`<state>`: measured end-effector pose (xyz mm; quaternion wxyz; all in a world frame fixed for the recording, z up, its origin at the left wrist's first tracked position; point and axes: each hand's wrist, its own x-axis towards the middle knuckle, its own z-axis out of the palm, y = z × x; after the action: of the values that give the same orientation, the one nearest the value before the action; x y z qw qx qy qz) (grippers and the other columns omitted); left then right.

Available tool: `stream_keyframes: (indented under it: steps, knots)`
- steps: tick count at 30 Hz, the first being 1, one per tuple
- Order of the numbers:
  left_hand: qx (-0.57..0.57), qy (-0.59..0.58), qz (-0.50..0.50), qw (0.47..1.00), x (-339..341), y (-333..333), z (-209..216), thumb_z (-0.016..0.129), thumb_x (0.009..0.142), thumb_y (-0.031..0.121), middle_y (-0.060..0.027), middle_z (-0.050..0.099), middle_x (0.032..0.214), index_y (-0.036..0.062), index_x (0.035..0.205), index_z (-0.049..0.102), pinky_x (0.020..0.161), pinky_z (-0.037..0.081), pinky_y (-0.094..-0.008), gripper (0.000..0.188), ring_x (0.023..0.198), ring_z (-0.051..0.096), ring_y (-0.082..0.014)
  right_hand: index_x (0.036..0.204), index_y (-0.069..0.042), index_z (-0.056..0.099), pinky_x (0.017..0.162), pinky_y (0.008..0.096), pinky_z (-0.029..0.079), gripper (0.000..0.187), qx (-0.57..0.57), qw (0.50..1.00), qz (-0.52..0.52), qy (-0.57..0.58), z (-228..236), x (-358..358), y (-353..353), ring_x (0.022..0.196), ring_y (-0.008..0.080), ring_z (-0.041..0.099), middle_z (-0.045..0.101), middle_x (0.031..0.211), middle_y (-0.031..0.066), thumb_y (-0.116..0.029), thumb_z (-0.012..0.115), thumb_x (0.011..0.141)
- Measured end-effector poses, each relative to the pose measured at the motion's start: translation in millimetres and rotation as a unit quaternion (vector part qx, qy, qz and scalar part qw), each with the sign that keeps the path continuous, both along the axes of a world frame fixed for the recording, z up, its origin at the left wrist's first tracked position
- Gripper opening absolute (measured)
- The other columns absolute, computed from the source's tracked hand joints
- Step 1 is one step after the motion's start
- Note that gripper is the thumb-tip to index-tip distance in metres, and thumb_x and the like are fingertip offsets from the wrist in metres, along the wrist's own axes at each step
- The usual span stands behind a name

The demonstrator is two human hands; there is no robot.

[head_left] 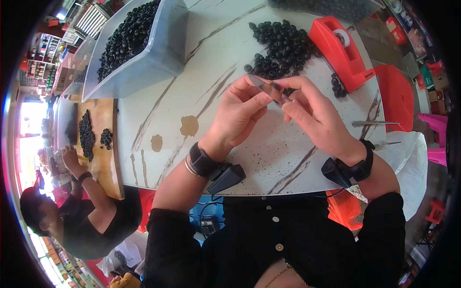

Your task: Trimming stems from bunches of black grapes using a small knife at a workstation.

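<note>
My left hand (238, 111) and my right hand (314, 113) meet over the far middle of the white marbled table. Between my left thumb and fingers is a flat grey-brown strip (258, 83), its pointed end sticking out past the fingertips. My right fingers are closed at the strip's other end, where a small dark piece shows; fingers partly hide it. Just beyond my hands lies a loose pile of black round beads (288, 45). A red tape dispenser (343, 60) with a white roll stands right of the pile, with a few beads (338, 86) beside it.
A clear plastic tub (165, 53) of black beads stands far left. Tweezers (374, 123) lie near the right edge, by a red stool (396, 96). Brown spots (189, 126) mark the table. At left, a person (81, 211) works at a wooden table (103, 177) with bead piles.
</note>
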<state>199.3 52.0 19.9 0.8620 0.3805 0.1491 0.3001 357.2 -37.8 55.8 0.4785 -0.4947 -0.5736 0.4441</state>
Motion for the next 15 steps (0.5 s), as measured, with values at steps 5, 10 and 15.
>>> stream_keyframes:
  steps: [5,10,15]
  knots:
    - [0.002,0.004,0.017,1.000,1.5,-1.2,-1.9,0.059,0.081,0.004,-0.0067,0.062,0.088,0.0089,0.090,0.056,0.052,0.034,-0.0152,0.011,0.068,0.050,-0.0047,0.114,-0.003,0.045,0.062,0.0205,0.041,0.028,0.011,1.000,-0.008,0.006,-1.9,0.1,0.1,0.066,0.0059,0.050,0.052,0.072,0.0008,-0.013,0.051,0.088]
    - [0.009,0.001,0.014,1.000,2.3,-1.9,3.6,0.059,0.081,0.002,-0.0065,0.062,0.087,0.0083,0.089,0.056,0.054,0.036,-0.0153,0.011,0.069,0.051,-0.0053,0.112,-0.003,0.046,0.062,0.0193,0.041,0.026,0.027,0.999,-0.001,0.047,-4.3,-0.8,0.2,0.066,0.0042,0.049,0.051,0.073,-0.0009,-0.012,0.050,0.088]
    - [0.006,-0.011,0.017,1.000,0.1,0.9,-2.0,0.058,0.081,0.000,-0.0054,0.061,0.088,0.0082,0.088,0.056,0.053,0.035,-0.0151,0.011,0.066,0.049,-0.0042,0.111,-0.004,0.047,0.061,0.0183,0.040,0.025,0.017,0.999,0.008,0.042,-5.9,2.8,0.6,0.065,0.0032,0.047,0.049,0.072,-0.0022,-0.012,0.050,0.088]
